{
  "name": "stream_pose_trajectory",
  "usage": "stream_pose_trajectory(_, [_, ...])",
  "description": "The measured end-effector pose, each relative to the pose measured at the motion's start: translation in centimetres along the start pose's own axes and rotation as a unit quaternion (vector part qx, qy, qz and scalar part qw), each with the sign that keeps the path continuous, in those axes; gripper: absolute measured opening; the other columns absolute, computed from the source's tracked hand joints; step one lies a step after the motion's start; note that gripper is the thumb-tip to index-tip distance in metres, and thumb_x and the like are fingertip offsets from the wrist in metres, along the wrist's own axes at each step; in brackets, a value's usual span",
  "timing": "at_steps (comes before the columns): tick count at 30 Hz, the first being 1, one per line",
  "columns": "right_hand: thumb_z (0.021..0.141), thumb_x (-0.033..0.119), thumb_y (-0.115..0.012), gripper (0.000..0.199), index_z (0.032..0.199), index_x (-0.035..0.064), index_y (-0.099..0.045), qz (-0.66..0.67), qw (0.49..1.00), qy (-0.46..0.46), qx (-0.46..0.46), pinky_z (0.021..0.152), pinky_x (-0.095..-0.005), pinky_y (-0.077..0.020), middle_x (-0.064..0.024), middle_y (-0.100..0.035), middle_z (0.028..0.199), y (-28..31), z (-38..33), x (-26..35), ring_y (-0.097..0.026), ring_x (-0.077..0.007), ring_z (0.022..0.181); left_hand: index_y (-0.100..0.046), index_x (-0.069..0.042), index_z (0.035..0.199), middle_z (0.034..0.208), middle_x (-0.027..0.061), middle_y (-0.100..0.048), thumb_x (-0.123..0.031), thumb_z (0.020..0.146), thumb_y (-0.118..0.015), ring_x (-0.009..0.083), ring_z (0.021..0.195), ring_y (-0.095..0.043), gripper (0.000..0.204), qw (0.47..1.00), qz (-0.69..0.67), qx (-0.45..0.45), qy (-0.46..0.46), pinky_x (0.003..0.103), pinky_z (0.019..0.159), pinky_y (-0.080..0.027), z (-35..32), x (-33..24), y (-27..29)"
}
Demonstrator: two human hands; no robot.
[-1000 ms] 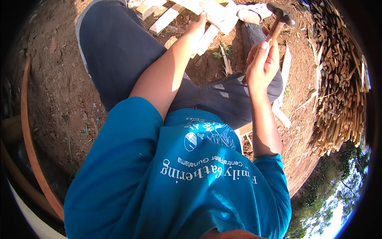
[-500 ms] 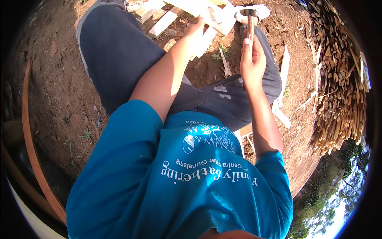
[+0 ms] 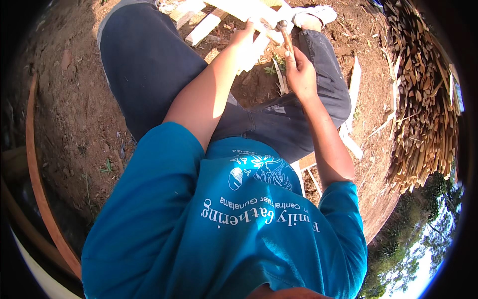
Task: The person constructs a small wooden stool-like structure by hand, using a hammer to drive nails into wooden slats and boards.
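Note:
My right hand (image 3: 301,75) is wrapped round the wooden handle of a hammer (image 3: 284,31). The hammer's metal head is beside the pale wooden pieces at the top of the view. At their near side, my left hand (image 3: 242,39) has its fingers closed by a sunlit pale board (image 3: 240,7). Glare washes out those fingertips, and what they pinch cannot be made out. A short brownish strip (image 3: 269,32) lies between that hand and the hammer head.
Pale wood blocks (image 3: 206,27) lie on the bare soil beyond my bent legs. Offcuts (image 3: 355,84) lie by my right knee. A large stack of thin wooden strips (image 3: 423,99) stands at the right. A long curved strip (image 3: 37,174) is at the far left.
My right hand has swung the hammer leftward, bringing its head from over my right foot to near my left hand. The left hand has stayed almost still.

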State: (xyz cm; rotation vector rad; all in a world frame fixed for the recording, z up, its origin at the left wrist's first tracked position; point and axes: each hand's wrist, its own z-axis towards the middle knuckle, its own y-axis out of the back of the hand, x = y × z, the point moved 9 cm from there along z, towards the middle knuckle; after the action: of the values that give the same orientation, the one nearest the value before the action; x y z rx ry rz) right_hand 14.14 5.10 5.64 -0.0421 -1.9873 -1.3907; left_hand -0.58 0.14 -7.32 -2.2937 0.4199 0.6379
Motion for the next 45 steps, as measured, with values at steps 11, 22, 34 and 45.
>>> stream_pose_trajectory(11, [0.108,0.016,-0.052,0.037,0.141,0.0004,-0.057,0.222,0.966,0.113,-0.068,0.068,-0.0241,-0.0432,-0.0004,-0.057,0.083,3.2,-1.8,7.0,-0.053,-0.0068,0.075,-0.064,0.002,0.116,0.091,0.0102,-0.072,-0.054,0.108,-0.044,0.0148,0.065,-0.070,0.060,0.996,-0.071,0.058,0.019,0.030,0.049,-0.054,5.7,4.4,1.5])
stream_pose_trajectory(22, [0.109,0.019,-0.052,0.039,0.142,-0.0013,-0.054,0.234,0.948,0.176,-0.126,0.061,-0.0186,-0.0387,0.0026,-0.054,0.075,4.2,-2.9,7.3,-0.045,-0.0012,0.066,-0.062,0.004,0.128,0.103,0.0172,-0.074,-0.061,0.108,-0.028,0.0209,0.087,-0.075,0.076,0.980,0.186,0.047,0.046,0.036,0.065,-0.061,3.5,2.4,1.0])
stream_pose_trajectory(34, [0.107,0.020,-0.056,0.035,0.134,-0.0014,-0.061,0.060,0.996,0.024,-0.062,0.075,-0.0261,-0.0492,-0.0019,-0.064,0.087,0.9,0.9,-0.7,-0.058,-0.0080,0.079,-0.069,-0.001,0.112,0.084,0.0105,-0.070,-0.060,0.107,-0.037,0.0176,0.063,-0.065,0.068,0.995,0.002,0.090,-0.042,0.036,0.053,-0.053,3.1,1.9,-0.9])
stream_pose_trajectory(45, [0.107,0.015,-0.055,0.034,0.136,-0.0029,-0.060,0.223,0.959,0.133,-0.115,0.075,-0.0245,-0.0470,-0.0005,-0.065,0.093,3.6,-2.1,6.1,-0.055,-0.0083,0.079,-0.069,0.002,0.104,0.074,0.0082,-0.067,-0.062,0.107,-0.036,0.0178,0.058,-0.063,0.072,0.998,0.061,0.002,0.018,0.037,0.051,-0.051,3.0,2.8,1.5])
